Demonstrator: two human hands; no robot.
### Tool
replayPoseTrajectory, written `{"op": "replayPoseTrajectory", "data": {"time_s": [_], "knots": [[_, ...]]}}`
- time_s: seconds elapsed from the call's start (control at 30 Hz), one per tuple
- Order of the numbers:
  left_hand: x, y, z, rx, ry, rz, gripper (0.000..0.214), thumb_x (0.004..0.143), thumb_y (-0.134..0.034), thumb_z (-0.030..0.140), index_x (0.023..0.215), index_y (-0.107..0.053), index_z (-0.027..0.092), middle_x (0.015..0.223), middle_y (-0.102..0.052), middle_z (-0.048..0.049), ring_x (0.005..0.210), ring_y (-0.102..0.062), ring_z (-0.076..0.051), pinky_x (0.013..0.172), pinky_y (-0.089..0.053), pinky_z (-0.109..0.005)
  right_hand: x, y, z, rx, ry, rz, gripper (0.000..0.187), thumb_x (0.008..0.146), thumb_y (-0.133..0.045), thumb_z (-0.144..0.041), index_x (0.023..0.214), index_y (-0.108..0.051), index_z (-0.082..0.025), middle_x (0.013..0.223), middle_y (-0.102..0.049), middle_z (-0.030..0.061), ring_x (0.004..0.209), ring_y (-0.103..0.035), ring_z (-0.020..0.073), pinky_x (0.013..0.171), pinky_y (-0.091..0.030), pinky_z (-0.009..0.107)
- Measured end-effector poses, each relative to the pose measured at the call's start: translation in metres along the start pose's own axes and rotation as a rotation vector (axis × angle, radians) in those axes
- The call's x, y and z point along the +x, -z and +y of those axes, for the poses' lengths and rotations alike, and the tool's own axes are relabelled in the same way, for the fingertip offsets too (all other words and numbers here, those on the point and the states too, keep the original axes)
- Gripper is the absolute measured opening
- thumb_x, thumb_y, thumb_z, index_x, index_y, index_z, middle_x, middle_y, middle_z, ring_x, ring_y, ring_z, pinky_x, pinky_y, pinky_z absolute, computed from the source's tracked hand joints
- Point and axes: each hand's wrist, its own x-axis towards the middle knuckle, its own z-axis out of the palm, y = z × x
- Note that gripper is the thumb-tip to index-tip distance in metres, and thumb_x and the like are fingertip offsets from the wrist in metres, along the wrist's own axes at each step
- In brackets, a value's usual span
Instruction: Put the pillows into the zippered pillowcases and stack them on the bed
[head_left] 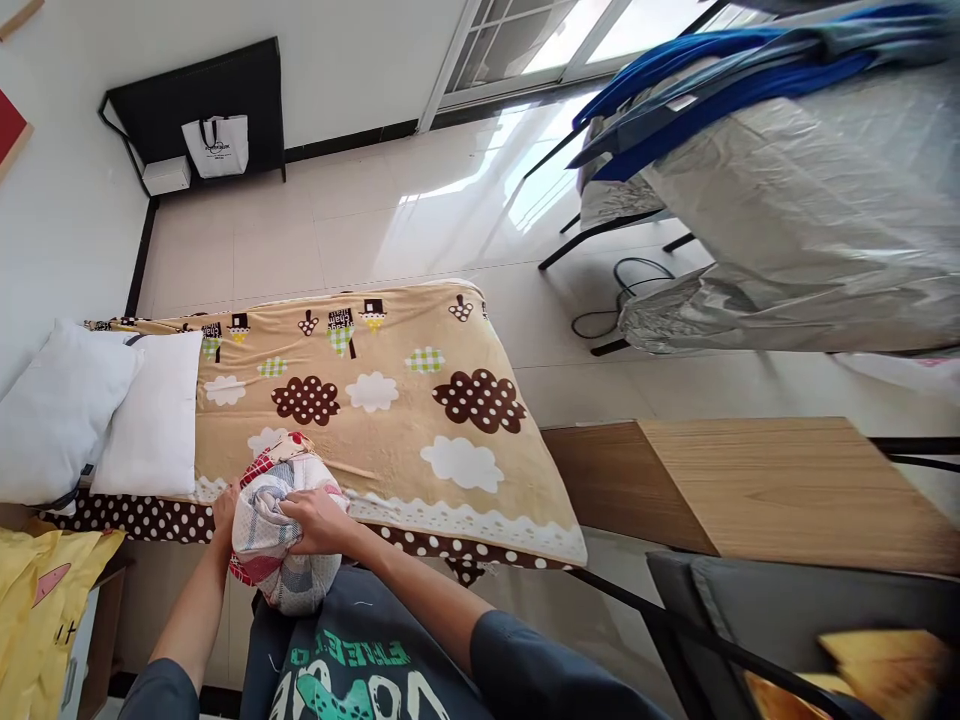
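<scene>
Probably soft and light, this round red-white-grey checked cloth bundle [259, 530] suits holding by its folds, my right hand [319, 518] pinching its middle, my left hand [224, 508] gripping its side.

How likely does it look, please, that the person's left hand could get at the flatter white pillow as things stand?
Probably yes: the flatter white pillow lies near the left hand, with nothing visible between them, though that hand is busy at the cloth bundle.

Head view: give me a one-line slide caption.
Both hands on a bundled checked cloth, the right gripping its folds, at the near edge of a cloud-patterned blanket.
</scene>
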Motion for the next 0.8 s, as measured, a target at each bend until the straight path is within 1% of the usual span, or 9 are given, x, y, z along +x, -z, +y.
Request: {"op": "replayPoseTrajectory", "data": {"time_s": [0.07,0.17,0.23,0.33,0.4,0.5,0.6,0.7,0.8], "knots": [[0.007,0.005,0.007,0.05,0.028,0.023,0.013,0.082,-0.059,0.017,0.095,-0.058,0.016,0.09,-0.059,-0.0104,0.096,-0.057,-0.027,0.077,-0.042,-0.031,0.002,0.0,0.0,0.005,0.002,0.0,0.028,0.074,-0.068,-0.041,0.092,-0.063,-0.02,0.088,-0.068,0.0058,0.077,-0.06,0.019,0.061,-0.031,0.027],[0.024,0.016,0.023,0.051,-0.013,0.018,0.02,0.081,-0.056,0.012,0.099,-0.061,0.019,0.106,-0.06,-0.0108,0.107,-0.055,-0.025,0.082,-0.042,-0.029,0.007,0.001,-0.001,0.001,0.007,-0.019,0.03,0.072,-0.07,-0.041,0.092,-0.063,-0.019,0.089,-0.069,0.0061,0.078,-0.061,0.0196,0.061,-0.031,0.027],[0.034,0.022,0.035,0.009,-0.053,-0.014,0.017,0.08,-0.055,0.012,0.093,-0.062,0.02,0.1,-0.062,-0.0076,0.101,-0.057,-0.022,0.082,-0.042,-0.027,0.011,0.002,-0.003,-0.007,0.009,-0.037,0.032,0.071,-0.072,-0.041,0.093,-0.063,-0.019,0.09,-0.07,0.0066,0.078,-0.062,0.02,0.061,-0.031,0.027],[0.042,0.026,0.052,-0.098,-0.104,-0.062,0.004,0.081,-0.057,0.022,0.082,-0.06,0.019,0.083,-0.063,-0.0024,0.081,-0.058,-0.017,0.074,-0.043,-0.024,0.016,0.006,-0.004,0.001,-0.001,-0.052,0.033,0.07,-0.072,-0.041,0.094,-0.064,-0.019,0.093,-0.071,0.0071,0.079,-0.064,0.0207,0.061,-0.033,0.027],[0.042,0.029,0.061,-0.175,-0.131,-0.067,0.011,0.083,-0.055,0.029,0.078,-0.056,0.018,0.077,-0.061,-0.0007,0.074,-0.056,-0.014,0.069,-0.043,-0.023,0.019,0.01,-0.002,0.02,-0.048,-0.061,0.034,0.071,-0.071,-0.041,0.095,-0.064,-0.019,0.095,-0.072,0.0066,0.083,-0.065,0.0214,0.063,-0.036,0.026],[0.031,0.036,0.074,-0.243,-0.162,-0.044,0.017,0.082,-0.051,0.032,0.072,-0.05,0.019,0.068,-0.055,0.0016,0.065,-0.052,-0.012,0.063,-0.04,-0.022,0.026,0.014,0.005,0.033,-0.172,-0.082,0.032,0.072,-0.069,-0.042,0.095,-0.066,-0.02,0.093,-0.073,0.0067,0.085,-0.067,0.0236,0.066,-0.04,0.027],[0.01,0.041,0.088,-0.247,-0.192,-0.022,0.019,0.081,-0.053,0.033,0.069,-0.047,0.019,0.064,-0.05,0.0034,0.061,-0.047,-0.012,0.061,-0.035,-0.022,0.039,0.014,0.012,0.018,-0.281,-0.08,0.029,0.074,-0.066,-0.038,0.096,-0.068,-0.018,0.088,-0.073,0.0103,0.082,-0.069,0.0269,0.065,-0.042,0.029],[-0.013,0.04,0.104,-0.231,-0.198,0.012,0.012,0.08,-0.053,0.028,0.073,-0.049,0.02,0.067,-0.054,0.002,0.063,-0.049,-0.013,0.064,-0.034,-0.024,0.055,0.015,0.015,0.0,-0.367,-0.056,0.025,0.079,-0.059,-0.029,0.096,-0.068,-0.014,0.09,-0.072,0.0157,0.082,-0.069,0.0285,0.066,-0.045,0.031],[-0.029,0.037,0.119,-0.239,-0.178,0.074,0.006,0.083,-0.048,0.025,0.081,-0.051,0.021,0.078,-0.061,-0.0021,0.072,-0.057,-0.017,0.069,-0.039,-0.027,0.062,0.021,0.009,-0.006,-0.389,-0.022,0.022,0.084,-0.053,-0.027,0.091,-0.068,-0.012,0.088,-0.071,0.0172,0.079,-0.068,0.0274,0.067,-0.046,0.033]]}}
